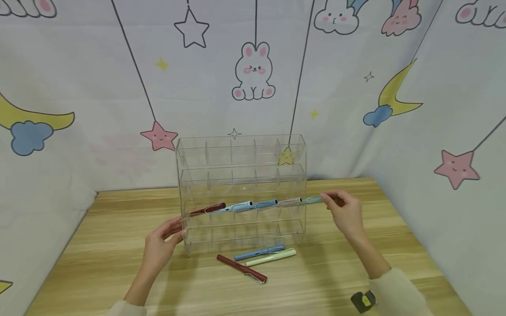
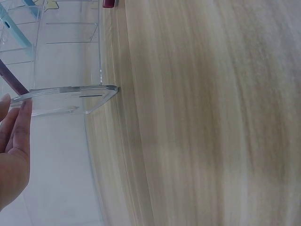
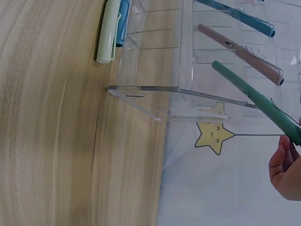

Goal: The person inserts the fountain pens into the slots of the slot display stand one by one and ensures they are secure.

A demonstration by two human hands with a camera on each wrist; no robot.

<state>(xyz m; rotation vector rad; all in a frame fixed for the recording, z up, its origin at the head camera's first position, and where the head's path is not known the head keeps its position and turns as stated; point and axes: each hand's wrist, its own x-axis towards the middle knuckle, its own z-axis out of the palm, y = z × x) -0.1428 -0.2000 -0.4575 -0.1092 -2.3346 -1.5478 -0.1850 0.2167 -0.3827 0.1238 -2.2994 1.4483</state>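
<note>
A clear acrylic pen rack [image 1: 242,186] with stepped rows of compartments stands on the wooden table. Along one row lie a dark red pen [image 1: 207,209], a light blue pen [image 1: 239,206], a blue pen [image 1: 265,204] and a pinkish-beige pen [image 1: 290,202], all slanted. My right hand [image 1: 345,213] pinches the end of a green pen [image 3: 251,96], whose other end reaches over the right compartment. At the rack's left side panel, my left hand [image 1: 162,243] rests its extended fingers [image 2: 21,129] against the panel, near the dark red pen's lower end.
In front of the rack lie another blue pen [image 1: 258,252], a pale green pen [image 1: 272,257] and another dark red pen [image 1: 241,267]. A small dark object with a yellow patch [image 1: 363,301] sits beside the right sleeve. Behind hangs a printed cloth [image 1: 213,96].
</note>
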